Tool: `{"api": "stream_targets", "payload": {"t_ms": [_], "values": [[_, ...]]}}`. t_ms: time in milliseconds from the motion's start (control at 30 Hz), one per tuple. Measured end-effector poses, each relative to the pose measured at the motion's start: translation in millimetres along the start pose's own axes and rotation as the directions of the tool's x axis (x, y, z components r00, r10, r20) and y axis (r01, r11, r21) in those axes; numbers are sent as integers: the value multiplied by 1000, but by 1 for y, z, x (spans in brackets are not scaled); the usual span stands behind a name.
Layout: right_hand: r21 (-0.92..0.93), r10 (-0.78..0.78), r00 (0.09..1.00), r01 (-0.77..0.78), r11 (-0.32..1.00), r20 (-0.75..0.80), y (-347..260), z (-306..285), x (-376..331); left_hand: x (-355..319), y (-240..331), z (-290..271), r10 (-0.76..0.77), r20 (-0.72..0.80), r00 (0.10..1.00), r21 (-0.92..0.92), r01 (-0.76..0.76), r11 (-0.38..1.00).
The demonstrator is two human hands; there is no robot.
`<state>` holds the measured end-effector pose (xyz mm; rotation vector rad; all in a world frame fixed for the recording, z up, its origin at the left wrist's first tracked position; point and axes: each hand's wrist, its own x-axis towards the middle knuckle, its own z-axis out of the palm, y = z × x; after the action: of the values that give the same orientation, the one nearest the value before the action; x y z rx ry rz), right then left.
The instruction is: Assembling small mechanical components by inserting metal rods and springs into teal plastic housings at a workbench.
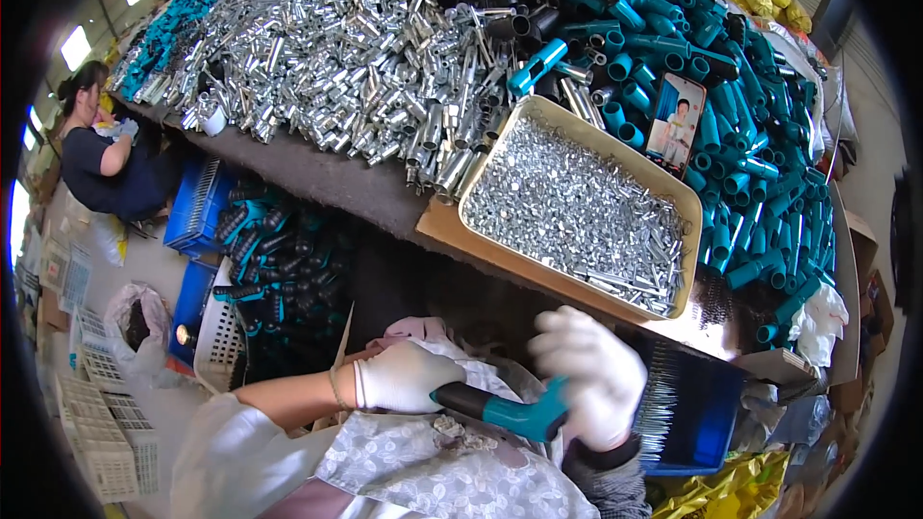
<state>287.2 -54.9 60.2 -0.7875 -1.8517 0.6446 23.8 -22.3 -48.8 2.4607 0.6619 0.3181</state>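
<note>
My left hand [402,380], in a white glove, is closed around the black end of a teal-and-black plastic tool handle [519,413]. The handle lies nearly level above my patterned apron [413,461], its teal end pointing right. At that teal end is my right hand [596,380], also in a white glove; motion blurs its fingers, so I cannot tell whether it grips the handle. Ahead on the bench edge sits a cream tray [694,231] full of small metal parts.
Shiny metal tubes [356,67] are heaped on the bench [317,173], with teal plastic tubes [750,173] at the right. A phone [676,125] leans there. A blue bin [707,413] is beside my right arm; finished-looking handles [288,269] fill the left. Another person [106,154] works far left.
</note>
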Motion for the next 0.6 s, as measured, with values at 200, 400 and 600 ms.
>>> {"api": "stream_targets", "payload": {"t_ms": [200,400,600], "values": [[287,307,894,-215,933,-327,-12,19,-12,10,5,-22,226,-352,908,79,-212,974],[-107,670,613,-699,707,419,9,-29,-16,12,1,-75,66,-525,849,178,34,983],[-780,7,988,-125,613,-153,50,-112,59,16,-12,-96,77,-597,799,230,78,970]]}}
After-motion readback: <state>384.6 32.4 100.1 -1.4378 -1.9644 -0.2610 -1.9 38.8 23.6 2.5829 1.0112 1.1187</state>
